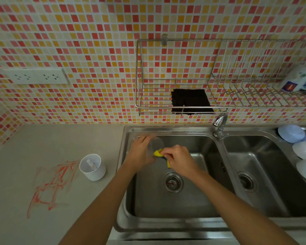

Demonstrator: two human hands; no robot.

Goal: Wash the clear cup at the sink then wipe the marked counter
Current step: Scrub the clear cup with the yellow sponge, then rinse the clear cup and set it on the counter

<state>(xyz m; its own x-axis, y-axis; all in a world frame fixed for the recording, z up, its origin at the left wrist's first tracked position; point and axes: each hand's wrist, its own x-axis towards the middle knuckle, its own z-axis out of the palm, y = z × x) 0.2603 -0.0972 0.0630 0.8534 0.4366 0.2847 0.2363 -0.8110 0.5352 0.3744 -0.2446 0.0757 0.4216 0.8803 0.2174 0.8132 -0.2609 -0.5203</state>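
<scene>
My left hand (142, 152) has its fingers curled round the clear cup (156, 145), holding it over the left basin of the sink (166, 206). My right hand (179, 159) pinches a yellow sponge (157, 153) against the cup's mouth. On the counter (25, 147) to my left I see red marks (51, 184) beside a white cup (92, 167).

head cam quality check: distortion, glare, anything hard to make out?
Head view: strong wide-angle bowing of the wire rack and sink edges; dim, soft light; mild sheen on the faucet; the clear cup in the left hand is nearly invisible against steel; yellow sponge in the right hand reads sharply.
</scene>
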